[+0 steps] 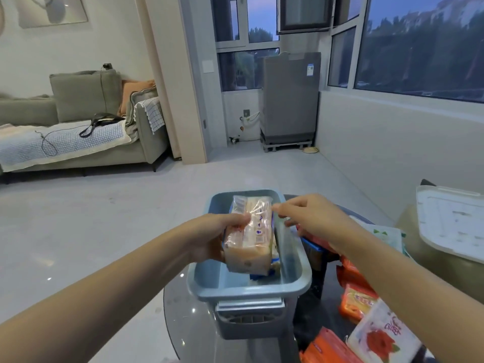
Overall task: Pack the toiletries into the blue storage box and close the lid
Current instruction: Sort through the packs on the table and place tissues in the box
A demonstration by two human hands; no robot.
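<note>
Head view: packing under way, lid not yet on.
Orange packs [353,302] wait on my worktop [178,310]; my left hand [209,239] grips a tissue pack [248,242] over the blue box [248,289], right hand [311,218] open beside it; white lid [450,221] lies well apart.

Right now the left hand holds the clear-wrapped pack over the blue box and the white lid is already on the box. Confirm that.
Not quite. The head view shows the left hand holding the clear-wrapped pack over the blue box, but the white lid lies off to the right; the box is open.
</note>
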